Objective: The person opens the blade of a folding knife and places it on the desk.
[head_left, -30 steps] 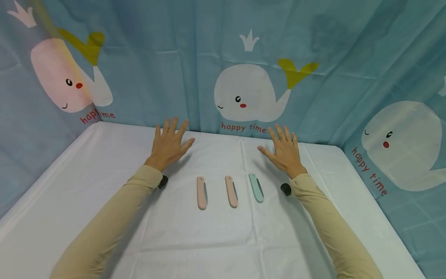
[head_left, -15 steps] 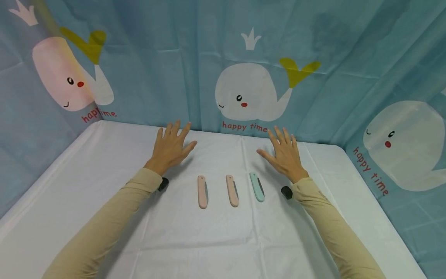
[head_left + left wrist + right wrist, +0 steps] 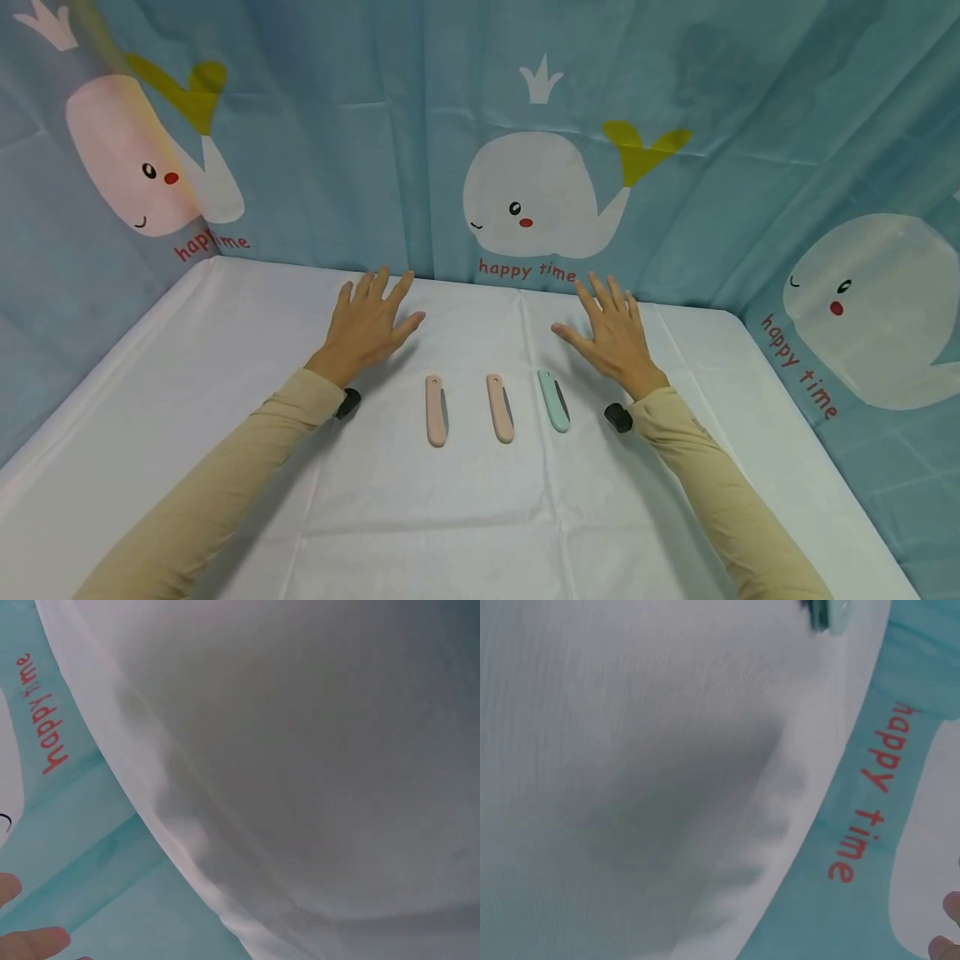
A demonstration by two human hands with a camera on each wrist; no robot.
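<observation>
Three folding knives lie in a row on the white cloth in the head view, roughly parallel. The left pink knife and the middle pink knife each have a hole at the far end and a grey blade edge along the right side. A mint green knife is the rightmost; its end shows at the top of the right wrist view. My left hand, fingers spread, hovers beyond and left of the knives. On the other side, my right hand hovers with spread fingers, nearest the mint knife. Both hold nothing.
The white cloth-covered table ends at a blue curtain printed with whales, which rises behind it and on both sides. Black wrist cameras hang under both sleeve cuffs, close over the cloth.
Both hands have drawn back slightly towards the body, fingers still spread. The knives keep their places on the cloth; the head view has shifted a little.
</observation>
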